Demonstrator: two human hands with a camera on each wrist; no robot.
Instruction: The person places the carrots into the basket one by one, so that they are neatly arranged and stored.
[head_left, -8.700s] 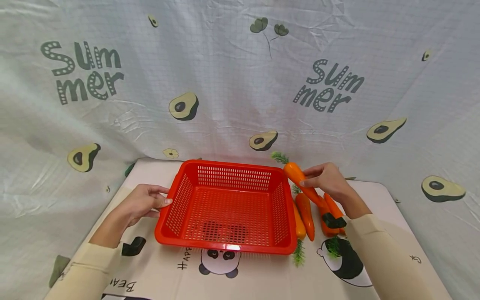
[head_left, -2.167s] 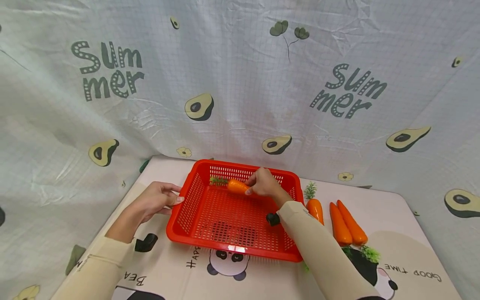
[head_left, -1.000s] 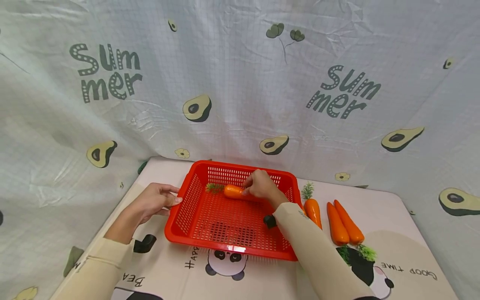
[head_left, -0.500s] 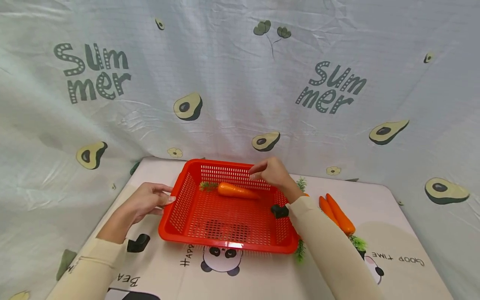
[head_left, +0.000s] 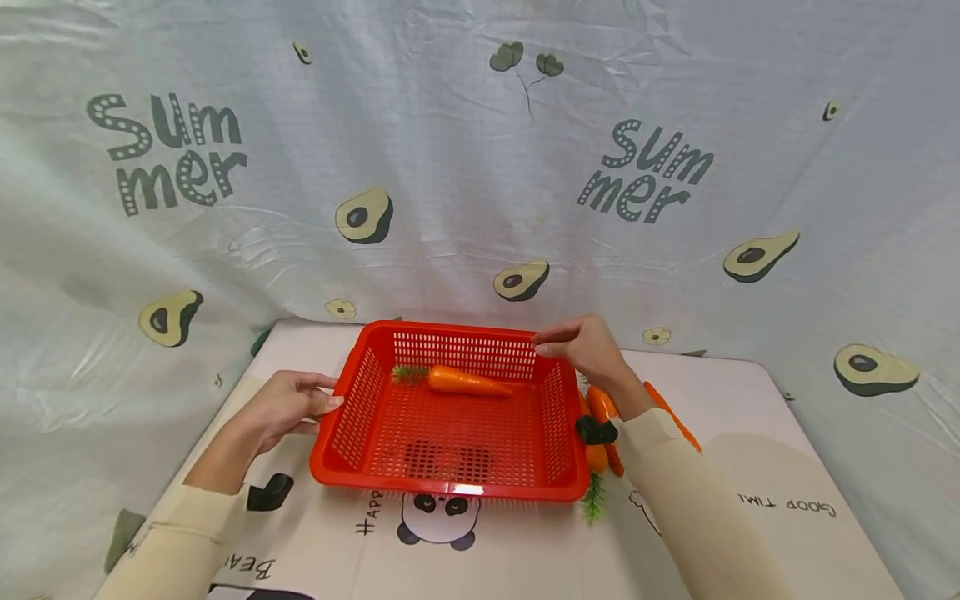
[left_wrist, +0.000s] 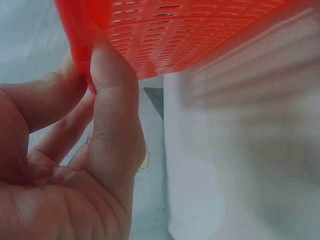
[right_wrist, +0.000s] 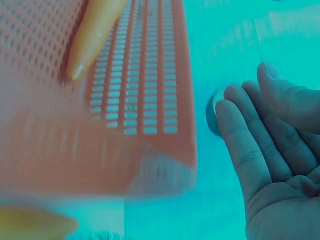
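Observation:
A red plastic basket [head_left: 517, 493] with slotted walls stands on the table. Pinched between the thumb and fingers of my left hand [head_left: 281, 412] is its left rim, also seen close up in the left wrist view as a red edge [left_wrist: 77, 42]. One orange carrot [head_left: 468, 382] with a green leafy top lies inside near the back wall, leaves to the left. My right hand [head_left: 592, 354] hovers at the basket's back right corner, holding nothing. Its fingers [right_wrist: 245, 145] stretch out relaxed, apart from the basket, in the right wrist view.
Several more carrots lie on the table right of the basket, among them one close to its wall [head_left: 602, 406] and one farther right [head_left: 672, 417], partly hidden by the right arm. A patterned cloth [head_left: 450, 167] hangs behind the table [head_left: 525, 550].
My right hand brought a carrot from the right into the basket, laid it near the back wall and let go. It has since risen and moved right. The left hand keeps its hold.

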